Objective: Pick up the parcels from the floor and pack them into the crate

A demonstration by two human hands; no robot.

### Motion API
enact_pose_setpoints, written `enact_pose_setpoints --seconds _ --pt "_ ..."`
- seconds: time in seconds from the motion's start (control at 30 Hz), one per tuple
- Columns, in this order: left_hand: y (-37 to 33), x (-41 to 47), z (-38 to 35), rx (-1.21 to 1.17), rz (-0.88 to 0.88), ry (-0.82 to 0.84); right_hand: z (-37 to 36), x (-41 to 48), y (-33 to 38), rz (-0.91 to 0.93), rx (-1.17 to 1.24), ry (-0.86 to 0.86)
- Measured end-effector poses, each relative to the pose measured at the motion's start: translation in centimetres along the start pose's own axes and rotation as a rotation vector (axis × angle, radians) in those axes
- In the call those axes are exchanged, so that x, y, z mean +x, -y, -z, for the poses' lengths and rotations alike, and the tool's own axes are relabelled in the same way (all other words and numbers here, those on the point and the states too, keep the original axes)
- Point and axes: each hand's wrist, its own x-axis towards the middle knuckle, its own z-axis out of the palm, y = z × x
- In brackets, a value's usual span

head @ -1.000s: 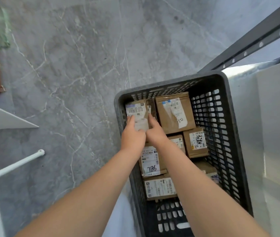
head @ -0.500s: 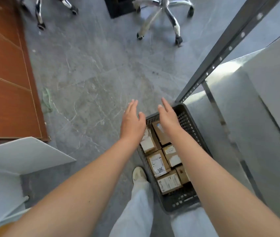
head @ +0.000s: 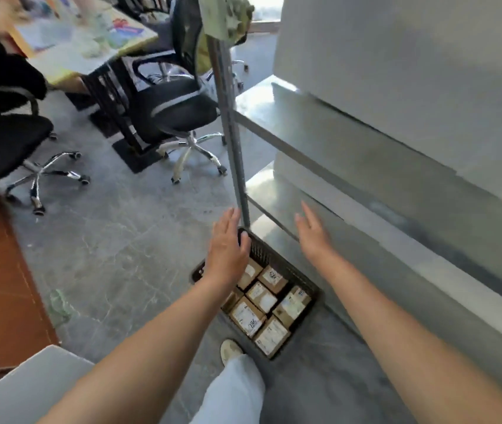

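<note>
Both hands, left hand (head: 227, 246) and right hand (head: 313, 234), fingers straight and empty, above black crate (head: 277, 260) of labelled cardboard parcels (head: 262, 304).

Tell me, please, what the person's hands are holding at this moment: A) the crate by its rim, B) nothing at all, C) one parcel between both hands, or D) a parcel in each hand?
B: the left hand and the right hand show straight, spread fingers that grip nothing, while the parcels lie packed in the crate on the floor.
</note>
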Motion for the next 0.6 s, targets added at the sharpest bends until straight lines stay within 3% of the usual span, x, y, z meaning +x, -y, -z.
enact_pose_setpoints --seconds 0.17,0.3,0.6 --pt "-14.4 -11.5 -5.2 -0.085 -0.261 0.163 12.0 -15.6 -4.0 0.080 -0.059 -0.192" --pt "-25.1 -18.0 -8.8 -0.076 -0.557 0.274 21.5 -24.8 -6.4 0.071 -0.023 -0.456" --pt "-46.9 -35.9 -16.3 -0.097 -1.290 0.531 40.5 -47.9 -13.0 -0.130 -0.202 -1.096"
